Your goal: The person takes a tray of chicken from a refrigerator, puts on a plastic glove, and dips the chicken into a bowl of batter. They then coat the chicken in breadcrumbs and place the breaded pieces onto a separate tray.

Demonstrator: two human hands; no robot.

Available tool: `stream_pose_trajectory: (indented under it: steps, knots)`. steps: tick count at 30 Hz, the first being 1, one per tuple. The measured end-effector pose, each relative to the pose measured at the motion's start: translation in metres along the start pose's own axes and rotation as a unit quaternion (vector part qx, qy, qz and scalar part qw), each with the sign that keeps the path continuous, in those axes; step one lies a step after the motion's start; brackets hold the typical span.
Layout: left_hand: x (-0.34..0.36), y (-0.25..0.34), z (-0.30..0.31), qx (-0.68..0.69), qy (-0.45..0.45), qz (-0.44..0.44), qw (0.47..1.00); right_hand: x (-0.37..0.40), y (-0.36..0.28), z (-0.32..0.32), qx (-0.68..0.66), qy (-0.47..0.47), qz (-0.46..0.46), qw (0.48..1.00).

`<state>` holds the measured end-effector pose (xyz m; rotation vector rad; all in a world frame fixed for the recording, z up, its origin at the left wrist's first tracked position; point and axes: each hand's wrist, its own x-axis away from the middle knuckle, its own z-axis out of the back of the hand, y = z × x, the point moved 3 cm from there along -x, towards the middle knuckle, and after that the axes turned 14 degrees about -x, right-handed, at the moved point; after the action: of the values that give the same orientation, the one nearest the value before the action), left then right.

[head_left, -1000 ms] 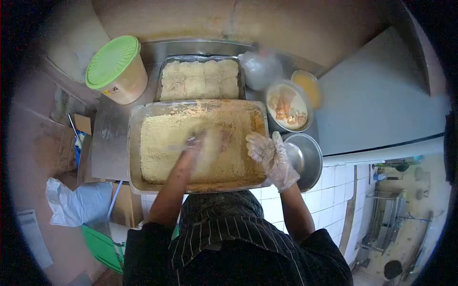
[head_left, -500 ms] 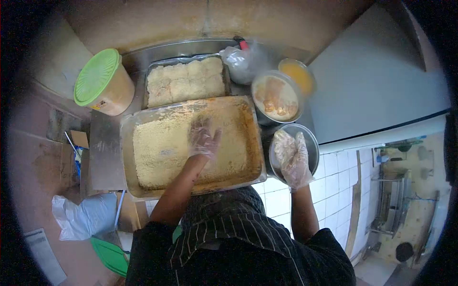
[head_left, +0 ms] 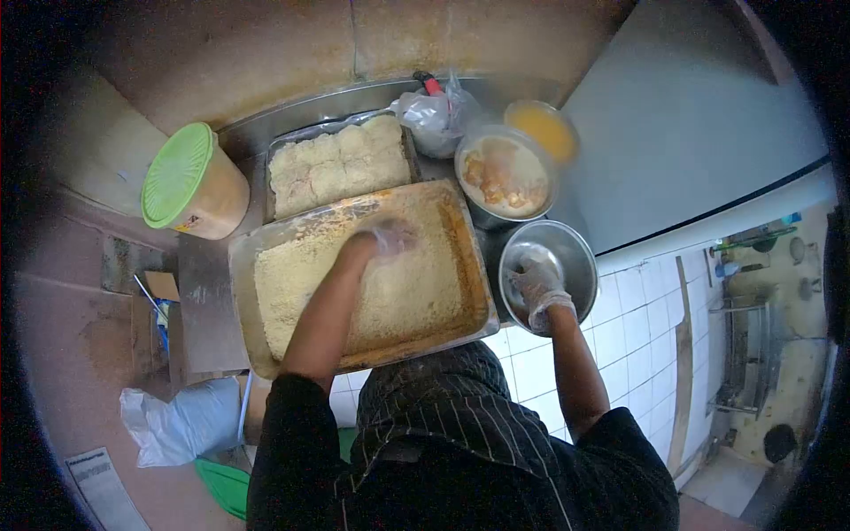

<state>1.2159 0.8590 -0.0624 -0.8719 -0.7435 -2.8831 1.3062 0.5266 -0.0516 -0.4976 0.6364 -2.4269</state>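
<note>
My left hand, in a clear plastic glove, is over the pale crumbs in a large metal tray; its fingers are smeared by motion. My right hand, also gloved, reaches down inside a steel bowl, its fingers apart near the bowl's wall. Behind that bowl stands another bowl with pale coating and orange-brown pieces in it. A smaller tray at the back is lined with flat crumb-coated pieces set side by side.
A tub with a green lid stands at the left. At the back are a plastic bag and a container of yellow liquid. A large pale panel bounds the right side. A white bag lies low at the left.
My right hand has gone lower into the steel bowl. My left hand has shifted slightly right and away from me over the crumbs. The whole view has tilted a little.
</note>
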Motion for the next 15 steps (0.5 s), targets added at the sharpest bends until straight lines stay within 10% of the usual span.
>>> stream_pose_trajectory:
  steps: [7,15]
  knots:
    - [0.025,0.008,0.001,0.141,-0.177,0.011,0.974,0.001,-0.035,0.018,-0.024,-0.059,-0.076,0.995]
    - [0.047,0.017,0.004,-0.187,0.092,-0.015,0.978,-0.002,-0.002,-0.003,-0.056,-0.012,-0.041,0.998]
